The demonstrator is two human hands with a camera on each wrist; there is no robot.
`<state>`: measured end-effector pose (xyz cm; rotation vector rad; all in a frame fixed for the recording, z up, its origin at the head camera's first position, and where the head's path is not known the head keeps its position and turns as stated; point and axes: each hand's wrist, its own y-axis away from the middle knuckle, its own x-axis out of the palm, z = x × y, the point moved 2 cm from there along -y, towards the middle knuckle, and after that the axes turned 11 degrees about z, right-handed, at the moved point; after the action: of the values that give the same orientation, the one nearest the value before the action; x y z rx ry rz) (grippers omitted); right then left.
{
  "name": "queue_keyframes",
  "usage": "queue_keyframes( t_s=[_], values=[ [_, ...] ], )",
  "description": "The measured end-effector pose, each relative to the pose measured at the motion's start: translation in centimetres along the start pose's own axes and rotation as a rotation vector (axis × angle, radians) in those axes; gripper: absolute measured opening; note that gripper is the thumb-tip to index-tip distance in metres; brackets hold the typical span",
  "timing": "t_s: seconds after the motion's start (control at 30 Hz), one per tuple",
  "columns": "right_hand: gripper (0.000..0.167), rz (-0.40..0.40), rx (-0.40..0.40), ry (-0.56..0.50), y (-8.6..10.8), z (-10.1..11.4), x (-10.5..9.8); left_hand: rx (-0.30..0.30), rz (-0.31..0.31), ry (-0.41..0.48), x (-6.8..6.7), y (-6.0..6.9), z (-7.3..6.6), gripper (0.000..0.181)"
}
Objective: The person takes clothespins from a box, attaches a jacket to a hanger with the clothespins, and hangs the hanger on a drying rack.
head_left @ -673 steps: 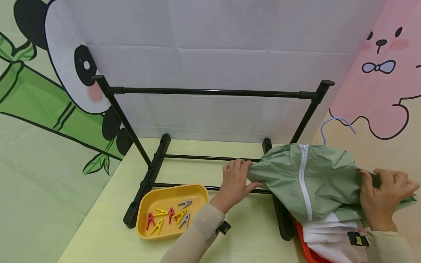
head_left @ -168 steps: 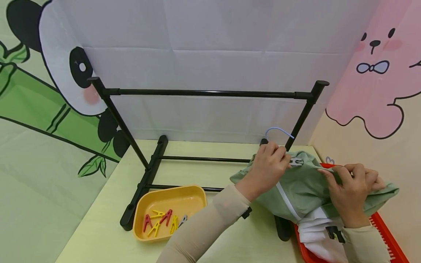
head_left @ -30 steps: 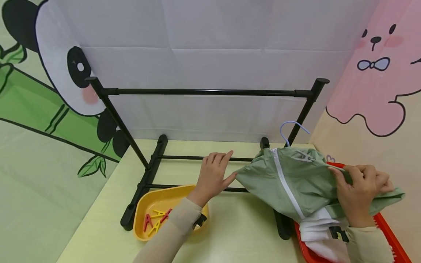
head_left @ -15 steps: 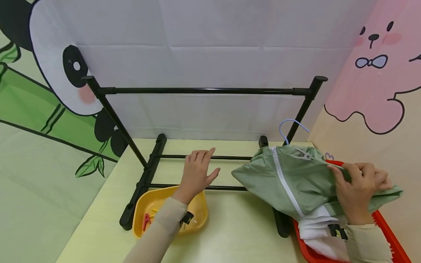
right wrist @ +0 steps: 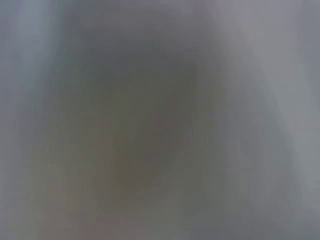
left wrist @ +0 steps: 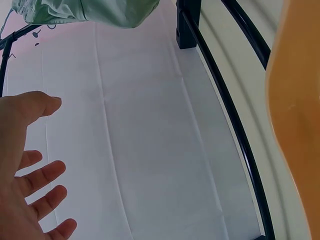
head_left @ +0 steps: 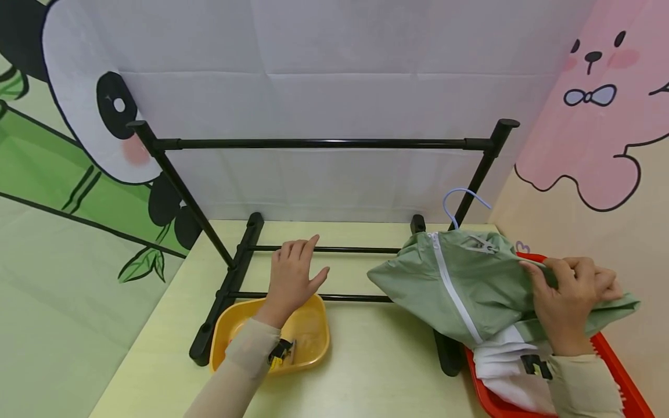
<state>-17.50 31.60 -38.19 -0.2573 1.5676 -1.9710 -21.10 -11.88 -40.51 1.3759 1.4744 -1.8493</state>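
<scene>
A green jacket (head_left: 470, 284) with a white zipper hangs on a blue hanger (head_left: 461, 194), whose hook sticks up above the collar. A grey clothespin (head_left: 481, 244) sits on the jacket near its upper edge. My right hand (head_left: 569, 305) pinches the jacket's right side between thumb and fingers. Apart from the jacket, my left hand (head_left: 292, 276) is held with fingers spread above the yellow tray (head_left: 312, 334), holding nothing. The left wrist view shows this same bare left hand (left wrist: 25, 170). The right wrist view is too blurred to read.
A black clothes rack (head_left: 324, 144) stands on the pale table (head_left: 360, 360), its top bar bare. Clothespins in the tray are mostly hidden by my left sleeve. At the right, a red basket (head_left: 622, 371) holds folded white cloth (head_left: 514, 377) beneath the jacket.
Over the last second my left hand moved left from the jacket's edge to above the tray. Since the oldest frame, a grey clothespin has come onto the jacket. My right hand keeps its grip.
</scene>
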Motion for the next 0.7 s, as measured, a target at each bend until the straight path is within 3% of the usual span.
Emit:
queue_keyframes(
  t_s=[0.7],
  values=[
    [0.072, 0.017, 0.016, -0.001, 0.4, -0.5, -0.1, -0.082, 0.144, 0.017, -0.3, 2.4, 2.2, 0.073]
  ],
)
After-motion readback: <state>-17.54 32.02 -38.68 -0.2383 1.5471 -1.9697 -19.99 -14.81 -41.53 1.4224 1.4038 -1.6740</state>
